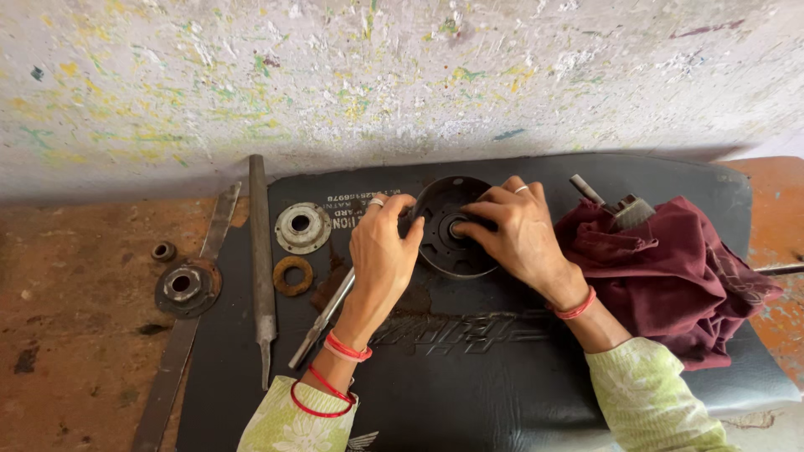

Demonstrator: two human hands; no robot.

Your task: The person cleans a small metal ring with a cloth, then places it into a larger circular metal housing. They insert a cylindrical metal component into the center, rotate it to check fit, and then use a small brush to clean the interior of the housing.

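Two hands on one dark round plate (444,243), lying on the black seat pad (469,368): my left hand (381,251) grips its rim, my right hand (515,230) pinches its hub. Loose beside: flange (302,228), ring (293,275), file (261,268). Fitting unfinished, I judge.

soft even daylight, faint shadows under the hands, sharp focus, slight wide-angle bending at edges

A paint-flecked whitish wall (402,75) rises behind a worn reddish-brown floor (75,285) in daylight.
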